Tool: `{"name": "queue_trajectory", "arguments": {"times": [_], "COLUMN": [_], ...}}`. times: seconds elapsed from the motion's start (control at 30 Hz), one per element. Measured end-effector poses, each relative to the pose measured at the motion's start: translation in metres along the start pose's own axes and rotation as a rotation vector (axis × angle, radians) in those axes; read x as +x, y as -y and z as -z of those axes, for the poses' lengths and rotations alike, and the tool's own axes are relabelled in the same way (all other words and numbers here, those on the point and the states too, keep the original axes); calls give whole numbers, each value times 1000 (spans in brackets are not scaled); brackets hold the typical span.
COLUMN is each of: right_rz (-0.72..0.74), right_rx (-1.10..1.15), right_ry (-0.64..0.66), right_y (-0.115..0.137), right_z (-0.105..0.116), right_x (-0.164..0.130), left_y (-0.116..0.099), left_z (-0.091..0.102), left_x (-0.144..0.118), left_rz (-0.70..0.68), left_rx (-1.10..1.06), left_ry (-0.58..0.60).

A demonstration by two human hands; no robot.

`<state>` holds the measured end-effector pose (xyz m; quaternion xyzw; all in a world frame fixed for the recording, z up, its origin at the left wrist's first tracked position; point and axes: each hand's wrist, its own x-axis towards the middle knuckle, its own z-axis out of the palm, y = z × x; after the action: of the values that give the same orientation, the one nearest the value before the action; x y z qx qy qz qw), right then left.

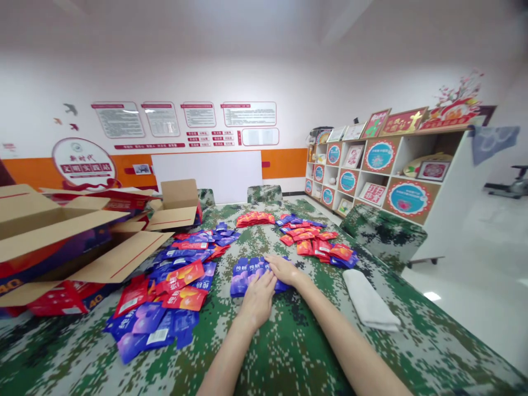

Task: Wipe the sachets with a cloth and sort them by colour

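Observation:
A row of overlapping purple-blue pouches (245, 275) with white lettering lies flat on the camouflage-patterned tablecloth (264, 352) in front of me. My left hand (259, 301) rests on the near side of this row, fingers stretched out over the pouches. Across the row's right part lies my right hand (284, 271), also flat, its fingertips close to those of my left hand. Both hands cover some of the pouches. Farther back sits a neat row of red pouches (254, 218).
Loose red and purple pouches (181, 280) are heaped on the left, beside open cardboard boxes (124, 258). Another mixed pile of pouches (315, 242) lies on the right, with a folded white towel (369, 300) nearer. Chairs (381, 234) and a shelf unit (379, 159) stand beyond the table.

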<state>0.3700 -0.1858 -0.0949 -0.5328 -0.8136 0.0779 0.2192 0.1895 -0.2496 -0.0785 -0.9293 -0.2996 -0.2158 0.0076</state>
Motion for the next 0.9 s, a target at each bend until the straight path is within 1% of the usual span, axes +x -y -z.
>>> {"name": "queue_trajectory", "arguments": {"times": [0.1,0.23,0.3,0.37,0.43,0.53,0.6,0.67,0.77,0.83,0.9], "right_rz": [-6,-6,-4,-11,-36,-161,-260,-329,-394,-428,-460], "right_rx": [18,44,65,73,47,-139,-273,-343,-397,-430,-458], "right_ry": [7,93,121,94,50,-5,-42,-70,-79,-74,-67], "right_y": [-2,2,5,5,-3,-31,-57,-84,-120,-139,-154], "right_z": [0,10,21,35,52,78,92,98,94,83,70], "right_x": [1,4,6,10,18,44,70,100,147,174,193], "left_y": [-4,-8,-5,2,14,40,60,79,105,118,128], "left_z": [5,20,30,41,50,56,53,45,27,15,6], "left_x": [-1,5,13,26,44,79,103,124,144,150,152], "left_rz": [26,59,66,62,44,39,77,125,169,174,166], "left_rx": [-25,-90,-134,-166,-198,-266,-308,-323,-302,-279,-260], "left_ry": [19,85,135,183,212,180,129,92,78,95,122]}}
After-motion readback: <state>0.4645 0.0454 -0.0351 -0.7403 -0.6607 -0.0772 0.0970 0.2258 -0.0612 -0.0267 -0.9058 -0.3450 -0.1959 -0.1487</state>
